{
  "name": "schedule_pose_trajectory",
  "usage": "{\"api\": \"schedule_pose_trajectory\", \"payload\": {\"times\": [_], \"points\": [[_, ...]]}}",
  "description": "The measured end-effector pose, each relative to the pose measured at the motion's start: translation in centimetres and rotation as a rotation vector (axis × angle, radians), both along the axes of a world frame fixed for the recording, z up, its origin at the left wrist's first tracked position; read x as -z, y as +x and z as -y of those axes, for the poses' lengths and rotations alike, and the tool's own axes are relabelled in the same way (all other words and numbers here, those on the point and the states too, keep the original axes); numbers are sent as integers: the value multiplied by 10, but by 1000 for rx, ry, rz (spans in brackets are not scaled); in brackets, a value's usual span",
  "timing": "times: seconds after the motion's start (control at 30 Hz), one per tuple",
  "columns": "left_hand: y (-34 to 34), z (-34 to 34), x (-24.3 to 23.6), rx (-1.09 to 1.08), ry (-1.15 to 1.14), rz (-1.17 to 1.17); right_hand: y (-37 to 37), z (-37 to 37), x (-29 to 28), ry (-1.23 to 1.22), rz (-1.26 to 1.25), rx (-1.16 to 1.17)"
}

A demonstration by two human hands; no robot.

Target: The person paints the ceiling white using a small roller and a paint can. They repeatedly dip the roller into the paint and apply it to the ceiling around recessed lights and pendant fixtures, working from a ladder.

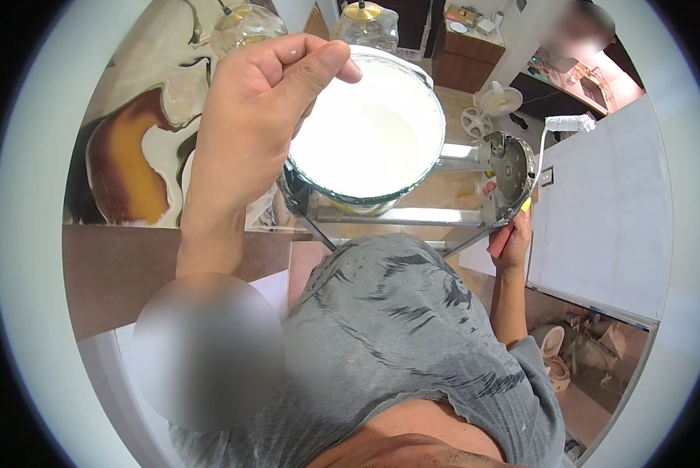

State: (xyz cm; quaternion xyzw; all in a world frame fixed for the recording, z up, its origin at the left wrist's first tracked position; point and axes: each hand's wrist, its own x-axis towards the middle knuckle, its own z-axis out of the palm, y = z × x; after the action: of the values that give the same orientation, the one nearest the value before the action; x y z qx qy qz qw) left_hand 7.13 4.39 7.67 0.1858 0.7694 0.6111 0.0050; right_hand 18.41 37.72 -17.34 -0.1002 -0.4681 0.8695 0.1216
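Observation:
My left hand [260, 125] is closed at the far left rim of a bucket [381, 195] of white paint, thumb and forefinger pressed together. The bucket's white handle [416, 70] lies along the far rim and runs up to these fingertips; what lies inside the curled fingers is hidden. Beneath the bucket is the top of a metal stepladder [432, 217], with a round dark end cap [512, 168] on its right. Low beside that cap, my right hand [514, 246] grips a paint roller [570, 123]. Its white sleeve points up and right, and yellow shows on its handle.
Glass lampshades [365, 30] hang close beyond the bucket. A marbled panel [131, 168] stands at left, a pale wall [600, 203] with a switch at right. Below are a wooden cabinet [465, 54], a white fan [500, 100] and a toilet [554, 359]. Another person [576, 35] is at far right.

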Motion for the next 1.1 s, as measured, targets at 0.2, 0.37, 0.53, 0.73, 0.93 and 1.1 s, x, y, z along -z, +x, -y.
{"api": "schedule_pose_trajectory", "payload": {"times": [0.2, 0.37, 0.53, 0.73, 0.93, 1.1], "points": [[6, 13, -2, -11, -46, 74, -1, 0, 6, -15, 0, 30], [18, 15, 3, -76, -66, 95, -2, -5, 6, 3, -9, -12], [-48, 54, 45, -189, -354, -194, 1, -7, 7, -16, 33, -22], [-71, 80, 140, -92, 153, 493, 3, -21, 38, -37, 68, -113], [-31, 74, 152, -255, 408, 374, -4, -14, 32, -56, 20, -145], [-31, 94, 177, -419, 276, 292, -9, -20, 28, -42, 79, -181]]}}
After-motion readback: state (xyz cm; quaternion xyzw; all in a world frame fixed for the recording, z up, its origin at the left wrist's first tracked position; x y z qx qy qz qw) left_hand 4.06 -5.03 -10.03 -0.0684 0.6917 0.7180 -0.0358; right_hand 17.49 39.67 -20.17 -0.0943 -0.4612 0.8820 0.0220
